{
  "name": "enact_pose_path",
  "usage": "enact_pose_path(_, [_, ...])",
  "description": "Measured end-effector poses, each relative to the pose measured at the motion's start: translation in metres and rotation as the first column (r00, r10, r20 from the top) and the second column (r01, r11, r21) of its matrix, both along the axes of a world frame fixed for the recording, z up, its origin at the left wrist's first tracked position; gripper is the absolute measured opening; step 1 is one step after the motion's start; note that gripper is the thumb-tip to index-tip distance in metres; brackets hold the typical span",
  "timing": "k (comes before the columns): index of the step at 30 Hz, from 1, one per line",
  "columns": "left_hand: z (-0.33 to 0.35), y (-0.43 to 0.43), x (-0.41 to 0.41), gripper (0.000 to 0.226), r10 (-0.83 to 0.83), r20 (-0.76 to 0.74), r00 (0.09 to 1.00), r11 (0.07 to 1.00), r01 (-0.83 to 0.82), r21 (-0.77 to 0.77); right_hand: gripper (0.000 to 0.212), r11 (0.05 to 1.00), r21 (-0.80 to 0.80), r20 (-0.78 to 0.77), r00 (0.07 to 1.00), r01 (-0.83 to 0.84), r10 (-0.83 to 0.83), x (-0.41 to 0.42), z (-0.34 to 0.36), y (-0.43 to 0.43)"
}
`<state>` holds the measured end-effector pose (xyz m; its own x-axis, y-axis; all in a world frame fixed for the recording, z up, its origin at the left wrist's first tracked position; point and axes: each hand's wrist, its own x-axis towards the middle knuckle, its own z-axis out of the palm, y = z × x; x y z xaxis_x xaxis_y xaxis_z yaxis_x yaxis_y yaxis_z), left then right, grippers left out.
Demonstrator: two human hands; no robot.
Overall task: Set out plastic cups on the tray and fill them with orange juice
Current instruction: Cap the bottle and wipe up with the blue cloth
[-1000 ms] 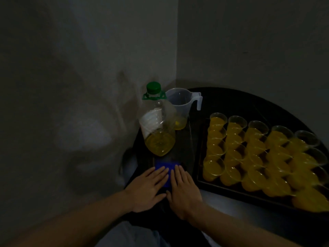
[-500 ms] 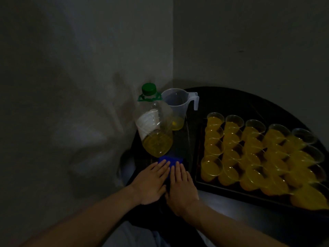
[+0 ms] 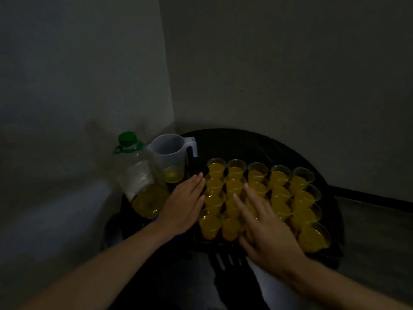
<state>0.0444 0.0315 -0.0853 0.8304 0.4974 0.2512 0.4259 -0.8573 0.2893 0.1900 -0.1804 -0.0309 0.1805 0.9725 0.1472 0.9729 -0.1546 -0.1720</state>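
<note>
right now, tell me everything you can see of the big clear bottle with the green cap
The large clear plastic bottle stands capped at the left edge of the dark round table, near the wall. It has a green screw cap, a green ring at the neck and a pale label on its side. Only its bottom part holds yellow-orange juice. A translucent plastic measuring jug stands behind it; the left hand lies beside its base, contact unclear.

The dark round tabletop (image 3: 245,142) before me fills the wall corner. On it stand my tray (image 3: 321,253), juice bottle (image 3: 143,182) and measuring jug (image 3: 169,157).
</note>
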Motion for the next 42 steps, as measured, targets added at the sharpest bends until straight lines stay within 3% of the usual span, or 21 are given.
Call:
enact_pose_path(2, [0.008,0.005,0.015,0.066,0.010,-0.001,1.000,0.999,-0.010,-0.042,0.092,0.995,0.013,0.003,0.995,0.098,-0.098,0.037,0.021,-0.001])
enact_pose_path(5, [0.016,0.017,0.031,0.066,-0.056,-0.043,0.998,0.997,0.058,0.053,0.086,0.973,0.059,0.068,0.971,0.224,-0.228,0.096,0.038,-0.006])
enact_pose_path(9, [0.025,0.032,0.050,0.063,-0.064,-0.090,0.994,0.991,0.074,0.113,0.080,0.917,-0.002,0.117,0.911,0.398,-0.395,0.174,0.039,-0.019])
enact_pose_path(13, [0.022,0.033,0.062,0.058,0.043,0.011,0.999,0.999,-0.043,-0.031,0.073,0.812,-0.065,0.025,0.815,0.579,-0.579,0.229,0.022,-0.038])
enact_pose_path(17, [0.014,0.033,0.068,0.050,0.133,0.057,0.989,0.989,-0.129,-0.072,0.072,0.673,-0.314,-0.160,0.661,0.669,-0.733,0.272,-0.016,-0.056])
enact_pose_path(20, [0.008,0.025,0.068,0.042,0.169,0.096,0.981,0.979,-0.155,-0.136,0.047,0.684,-0.414,-0.308,0.615,0.601,-0.726,0.276,-0.042,-0.061])
enact_pose_path(22, [0.005,0.022,0.067,0.038,0.212,0.135,0.968,0.963,-0.183,-0.196,0.028,0.673,-0.474,-0.297,0.616,0.569,-0.730,0.273,-0.061,-0.060])
enact_pose_path(26, [-0.009,0.027,0.061,0.026,0.329,0.122,0.936,0.901,-0.274,-0.336,0.040,0.615,-0.571,-0.191,0.640,0.544,-0.744,0.260,-0.091,-0.056])
enact_pose_path(29, [-0.023,0.032,0.055,0.017,0.379,0.055,0.924,0.853,-0.326,-0.408,0.036,0.619,-0.597,-0.220,0.638,0.511,-0.738,0.251,-0.103,-0.054])
enact_pose_path(38, [-0.062,0.041,0.053,0.020,0.397,-0.273,0.876,0.603,-0.473,-0.642,0.027,0.668,-0.501,-0.215,0.668,0.551,-0.712,0.252,-0.121,-0.054])
enact_pose_path(42, [-0.070,0.038,0.055,0.018,0.386,-0.310,0.869,0.556,-0.487,-0.673,0.022,0.698,-0.442,-0.155,0.719,0.563,-0.678,0.245,-0.123,-0.057])
